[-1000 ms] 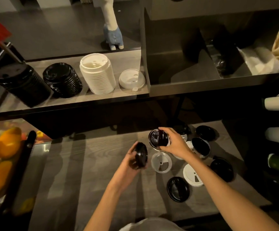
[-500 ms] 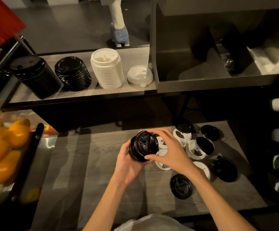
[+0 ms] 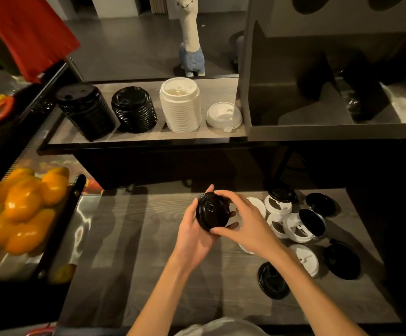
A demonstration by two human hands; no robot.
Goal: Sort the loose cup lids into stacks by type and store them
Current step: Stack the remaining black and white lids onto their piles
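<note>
head view: both hands, left hand (image 3: pixel 192 236) and right hand (image 3: pixel 250 224), grip seemingly stacked black lids (image 3: pixel 212 212).

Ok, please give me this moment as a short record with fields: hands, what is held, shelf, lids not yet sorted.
left hand: cradles the black lids from below
right hand: grips the black lids from the side
shelf: two black stacks, one white stack, one single white lid
loose lids: black and white mixed, on the lower counter, right of the hands
</note>
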